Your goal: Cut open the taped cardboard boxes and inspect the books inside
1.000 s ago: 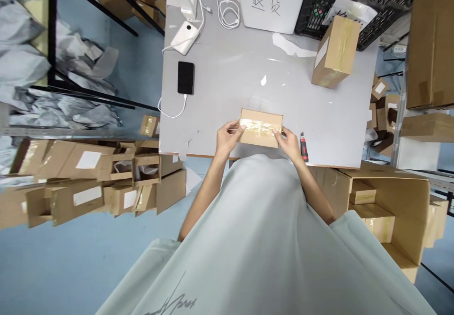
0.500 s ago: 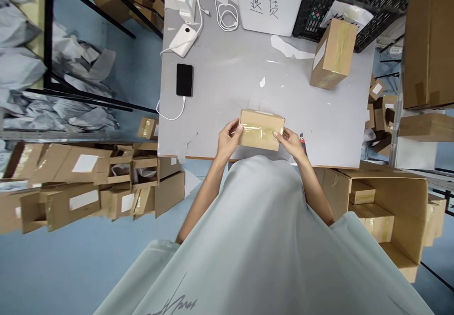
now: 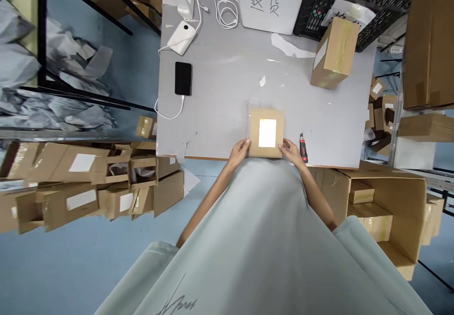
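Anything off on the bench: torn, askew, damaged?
A ragged white patch shows on the grey table near the black crate; torn paper or surface damage, can't tell which. A small white scrap sits nearer the middle. The carton between left hand and right hand shows no obvious damage.

Brown cardboard box (image 3: pixel 254 133), white label (image 3: pixel 267 133) uppermost, between left hand (image 3: pixel 240 152) and right hand (image 3: pixel 291 151)

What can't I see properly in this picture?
All in the head view:
Any writing on the small box's label: washed out, too bright.
The small box's underside: hidden by the box itself.
The white tub's far side: cut off by the top edge.
Part of the paper sign: covered by the taller box.
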Demonstrator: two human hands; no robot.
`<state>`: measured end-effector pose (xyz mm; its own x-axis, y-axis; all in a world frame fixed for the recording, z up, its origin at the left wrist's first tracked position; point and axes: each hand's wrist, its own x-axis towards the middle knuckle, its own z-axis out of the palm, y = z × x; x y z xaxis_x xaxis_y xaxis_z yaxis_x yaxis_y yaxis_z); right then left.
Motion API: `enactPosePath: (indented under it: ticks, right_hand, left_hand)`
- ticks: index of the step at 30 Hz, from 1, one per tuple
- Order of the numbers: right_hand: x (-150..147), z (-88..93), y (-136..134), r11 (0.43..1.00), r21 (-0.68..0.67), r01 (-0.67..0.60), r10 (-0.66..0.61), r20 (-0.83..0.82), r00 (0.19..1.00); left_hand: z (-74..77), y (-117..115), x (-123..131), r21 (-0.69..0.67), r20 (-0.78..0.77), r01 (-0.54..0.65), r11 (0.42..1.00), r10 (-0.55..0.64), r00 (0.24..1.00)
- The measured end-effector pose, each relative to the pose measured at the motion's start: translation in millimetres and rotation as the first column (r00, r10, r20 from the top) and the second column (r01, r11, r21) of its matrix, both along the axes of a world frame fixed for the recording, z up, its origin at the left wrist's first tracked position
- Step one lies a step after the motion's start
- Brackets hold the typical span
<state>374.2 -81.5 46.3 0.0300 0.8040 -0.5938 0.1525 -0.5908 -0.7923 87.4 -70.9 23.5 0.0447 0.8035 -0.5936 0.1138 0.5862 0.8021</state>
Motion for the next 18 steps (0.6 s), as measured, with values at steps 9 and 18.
enactPosePath:
  ticks: [9,18]
  right_hand:
    - [14,-14.5,47,0.996,-0.009,0.089,-0.088,0.082,0.993]
    - [-4,14.0,91,0.999,0.026,0.019,-0.016,-0.117,0.993]
  left_hand:
    - [-13.3,47,-1,-0.109,0.002,-0.12,0.987,0.121,0.993]
    - [18.6,100,18,-0.057,0.098,-0.019,0.998,0.025,0.995]
